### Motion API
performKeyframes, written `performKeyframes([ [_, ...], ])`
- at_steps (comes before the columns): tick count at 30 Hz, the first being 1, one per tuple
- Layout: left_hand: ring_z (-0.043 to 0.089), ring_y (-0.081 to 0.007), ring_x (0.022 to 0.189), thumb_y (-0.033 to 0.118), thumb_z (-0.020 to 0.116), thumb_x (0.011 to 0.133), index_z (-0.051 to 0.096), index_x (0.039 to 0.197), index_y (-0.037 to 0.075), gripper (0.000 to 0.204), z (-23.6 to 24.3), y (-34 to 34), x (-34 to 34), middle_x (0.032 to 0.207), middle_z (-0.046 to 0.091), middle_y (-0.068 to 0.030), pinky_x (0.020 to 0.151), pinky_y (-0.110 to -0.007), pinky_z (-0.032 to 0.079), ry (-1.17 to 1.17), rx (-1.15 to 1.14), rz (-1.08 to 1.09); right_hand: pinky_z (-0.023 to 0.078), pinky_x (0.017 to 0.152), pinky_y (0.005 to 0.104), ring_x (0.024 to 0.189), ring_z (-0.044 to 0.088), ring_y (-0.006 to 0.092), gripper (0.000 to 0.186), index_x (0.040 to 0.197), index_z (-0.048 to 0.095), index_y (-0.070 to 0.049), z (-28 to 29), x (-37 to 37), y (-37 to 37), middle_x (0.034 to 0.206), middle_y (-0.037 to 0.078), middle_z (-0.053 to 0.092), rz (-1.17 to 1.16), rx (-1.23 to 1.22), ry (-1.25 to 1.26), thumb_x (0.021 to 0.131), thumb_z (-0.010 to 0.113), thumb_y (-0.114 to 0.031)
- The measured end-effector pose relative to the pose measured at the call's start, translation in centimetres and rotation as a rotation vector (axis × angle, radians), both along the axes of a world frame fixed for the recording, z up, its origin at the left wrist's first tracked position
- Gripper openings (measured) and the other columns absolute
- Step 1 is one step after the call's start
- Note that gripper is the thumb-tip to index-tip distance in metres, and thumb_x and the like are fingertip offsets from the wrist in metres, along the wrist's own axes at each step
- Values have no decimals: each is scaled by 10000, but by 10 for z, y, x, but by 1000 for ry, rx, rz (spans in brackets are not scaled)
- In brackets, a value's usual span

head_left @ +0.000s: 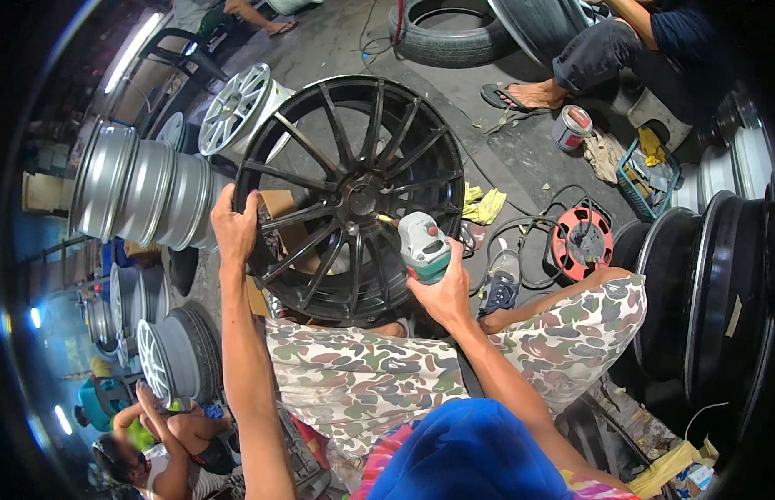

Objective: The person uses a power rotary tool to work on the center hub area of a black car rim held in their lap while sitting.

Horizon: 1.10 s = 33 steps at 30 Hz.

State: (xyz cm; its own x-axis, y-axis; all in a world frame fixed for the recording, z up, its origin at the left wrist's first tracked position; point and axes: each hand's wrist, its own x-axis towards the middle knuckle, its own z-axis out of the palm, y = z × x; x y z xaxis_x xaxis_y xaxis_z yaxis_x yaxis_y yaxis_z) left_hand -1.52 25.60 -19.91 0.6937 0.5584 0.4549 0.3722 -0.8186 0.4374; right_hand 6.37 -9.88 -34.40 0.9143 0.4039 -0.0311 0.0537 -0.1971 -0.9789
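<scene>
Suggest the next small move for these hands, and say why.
Perhaps guide the power tool slightly along the black wheel near its hub: the right hand grips the tool, its tip close to the hub, while the left hand holds the rim.

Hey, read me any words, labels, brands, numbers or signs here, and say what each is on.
I can't read any text clearly.
Can on the floor: label too small to read.
Blue-and-white packet: too small to read.
Grey-green power tool, black wheel: no legible lettering.
</scene>
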Motion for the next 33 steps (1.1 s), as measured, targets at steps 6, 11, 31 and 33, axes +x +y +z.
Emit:
performKeyframes([
  [6, 584, -160, 749, 133, 754, 980, 672, 1039, -58, 216, -3, 5, -1, 821, 665, -109, 714, -351, 500, 26, 0, -19, 587, 853, 526, 988, 753, 487, 849, 1449, 405, -23, 0, -1, -4, 1055, 295, 750, 3, -37, -20, 758, 877, -160],
  [11, 474, -164, 702, 121, 745, 959, 607, 951, -35, 208, -1, -1, 0, 749, 517, -101, 674, -349, 459, -12, 1, 1, 578, 901, 503, 1040, 749, 466, 841, 1437, 419, -21, 7, -2, -1, 1109, 286, 744, 5, -14, 83, 753, 885, -169],
  [31, 461, -164, 706, 121, 755, 964, 595, 936, -40, 229, -3, 0, 2, 741, 510, -102, 671, -352, 454, -35, 36, -16, 591, 874, 503, 1003, 765, 460, 827, 1425, 413, -13, 7, 5, 3, 1076, 286, 756, -5, -1, 64, 766, 880, -190],
  [33, 465, -169, 705, 122, 757, 961, 597, 938, -41, 230, -2, 0, 2, 743, 516, -104, 673, -353, 456, -47, 48, -23, 592, 874, 500, 1004, 767, 455, 833, 1429, 411, -10, 4, 6, 4, 1075, 286, 757, -4, 6, 52, 764, 881, -187],
])
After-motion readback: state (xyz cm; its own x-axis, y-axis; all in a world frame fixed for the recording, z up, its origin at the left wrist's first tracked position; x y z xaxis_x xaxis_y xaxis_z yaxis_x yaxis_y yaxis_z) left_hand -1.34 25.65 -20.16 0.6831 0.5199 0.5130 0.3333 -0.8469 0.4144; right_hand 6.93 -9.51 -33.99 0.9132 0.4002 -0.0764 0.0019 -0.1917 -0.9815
